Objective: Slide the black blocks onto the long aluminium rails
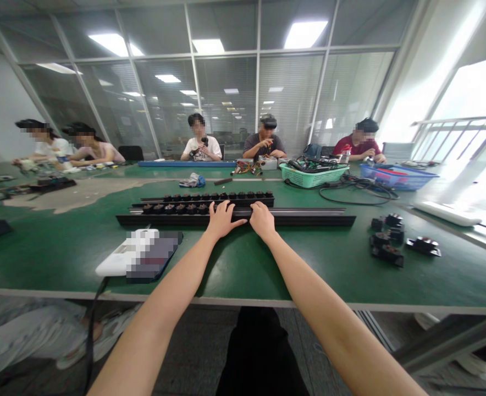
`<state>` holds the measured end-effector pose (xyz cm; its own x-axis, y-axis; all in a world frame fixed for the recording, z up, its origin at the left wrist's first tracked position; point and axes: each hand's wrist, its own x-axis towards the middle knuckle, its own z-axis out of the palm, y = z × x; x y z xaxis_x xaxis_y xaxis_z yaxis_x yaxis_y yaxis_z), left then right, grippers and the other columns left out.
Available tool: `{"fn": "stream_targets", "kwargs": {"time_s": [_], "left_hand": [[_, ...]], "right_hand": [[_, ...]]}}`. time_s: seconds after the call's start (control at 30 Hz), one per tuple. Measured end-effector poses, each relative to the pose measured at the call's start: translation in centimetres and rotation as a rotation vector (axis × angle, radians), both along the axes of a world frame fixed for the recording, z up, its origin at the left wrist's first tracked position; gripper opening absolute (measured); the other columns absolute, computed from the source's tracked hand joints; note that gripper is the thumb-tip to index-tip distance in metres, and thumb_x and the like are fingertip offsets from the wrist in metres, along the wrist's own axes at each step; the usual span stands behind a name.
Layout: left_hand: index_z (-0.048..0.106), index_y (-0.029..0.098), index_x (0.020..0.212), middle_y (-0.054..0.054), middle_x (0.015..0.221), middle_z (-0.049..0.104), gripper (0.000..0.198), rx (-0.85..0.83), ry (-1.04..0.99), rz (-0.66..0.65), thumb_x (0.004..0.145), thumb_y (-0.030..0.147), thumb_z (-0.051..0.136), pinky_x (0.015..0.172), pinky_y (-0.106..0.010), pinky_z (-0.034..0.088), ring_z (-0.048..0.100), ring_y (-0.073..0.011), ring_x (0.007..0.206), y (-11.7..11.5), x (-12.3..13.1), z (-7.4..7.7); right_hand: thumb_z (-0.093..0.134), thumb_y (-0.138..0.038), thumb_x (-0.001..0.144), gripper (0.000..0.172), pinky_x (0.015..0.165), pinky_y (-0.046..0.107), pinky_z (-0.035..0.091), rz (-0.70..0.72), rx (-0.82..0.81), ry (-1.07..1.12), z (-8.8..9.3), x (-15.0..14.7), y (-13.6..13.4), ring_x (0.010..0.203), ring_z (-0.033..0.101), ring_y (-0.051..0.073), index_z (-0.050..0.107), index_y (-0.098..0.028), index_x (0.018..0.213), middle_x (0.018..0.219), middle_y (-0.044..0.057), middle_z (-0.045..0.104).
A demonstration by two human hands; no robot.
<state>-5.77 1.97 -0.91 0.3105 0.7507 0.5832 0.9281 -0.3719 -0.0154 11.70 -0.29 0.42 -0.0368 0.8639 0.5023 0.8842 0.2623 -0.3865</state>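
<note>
A long black rail lies crosswise on the green table, with a row of black socket-like modules along its left half. My left hand rests over the right end of that row, fingers apart and thumb stretched toward the right. Its fingertips touch the modules or the rail; exactly which is hidden. Just to the right, my right hand is closed, with bent fingers pressed together over the rail's edge. Behind it lies a second black rail bearing a similar row of modules.
Loose black modules sit at the right. A white device and a dark flat item lie at the left. Farther back are a green basket of cables, a blue basket and a crumpled cloth. Several people sit across the table.
</note>
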Motion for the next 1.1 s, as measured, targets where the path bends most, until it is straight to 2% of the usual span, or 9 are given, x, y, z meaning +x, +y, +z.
{"fn": "stream_targets", "kwargs": {"time_s": [0.63, 0.9, 1.1], "left_hand": [[0.056, 0.016, 0.142, -0.022, 0.152, 0.05, 0.073, -0.01, 0.01, -0.003, 0.096, 0.07, 0.041, 0.124, -0.06, 0.011, 0.045, -0.0346, 0.142, -0.04, 0.0, 0.12], [0.056, 0.019, 0.143, -0.02, 0.151, 0.051, 0.072, -0.003, 0.001, -0.009, 0.094, 0.071, 0.043, 0.124, -0.06, 0.011, 0.046, -0.0345, 0.142, 0.12, -0.09, 0.02], [0.056, 0.018, 0.143, -0.021, 0.151, 0.051, 0.072, 0.0, 0.005, -0.008, 0.094, 0.07, 0.045, 0.124, -0.06, 0.01, 0.046, -0.0346, 0.141, 0.17, -0.08, -0.05]], "right_hand": [[0.036, -0.013, 0.099, 0.041, 0.098, 0.03, 0.051, -0.03, -0.003, -0.009, 0.45, 0.17, -0.42, 0.126, 0.055, 0.022, 0.067, -0.018, 0.125, 0.134, 0.011, 0.063], [0.037, -0.018, 0.103, 0.036, 0.094, 0.029, 0.05, -0.035, 0.01, -0.036, 0.12, 0.47, -0.35, 0.122, 0.056, 0.02, 0.065, -0.023, 0.125, 0.133, 0.01, 0.063], [0.035, -0.013, 0.101, 0.039, 0.094, 0.029, 0.049, -0.056, 0.032, -0.028, -0.36, 0.26, -0.19, 0.121, 0.056, 0.02, 0.064, -0.023, 0.125, 0.133, 0.01, 0.062]]}}
